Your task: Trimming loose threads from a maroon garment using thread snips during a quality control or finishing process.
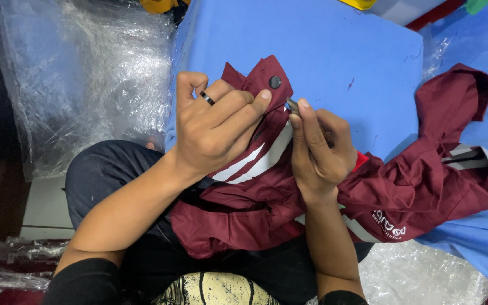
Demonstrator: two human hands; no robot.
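Garment: a maroon garment [266, 197] with white stripes lies bunched across the middle of the frame, from the person's lap over the edge of the blue surface to the right side.
Flap: a pointed maroon flap [261, 76] stands up at centre, just above both hands, with a dark round snap button [275, 82] on it.
Left hand: the left hand [216, 127], left of centre, clenches the flap, thumb pressed on the cloth just beside the button; a dark ring [207, 97] sits on one finger.
Right hand: the right hand [320, 149], centre right, is pinched shut on a small metal tool [292, 105] whose tip touches the flap's edge; what kind of tool it is cannot be told.
Blue surface: a blue cloth-covered surface [323, 39] fills the upper centre and right, under the garment's far part.
Sleeve end: a rumpled maroon part with grey-white bands [464, 158] lies at the right edge.
Plastic: crinkled clear plastic sheeting [80, 73] covers the upper left; more [419, 277] lies at lower right.
Blocking: the hands hide the flap's lower part and the stripes' upper ends.
Lap: dark trousers [108, 169] show at lower left.
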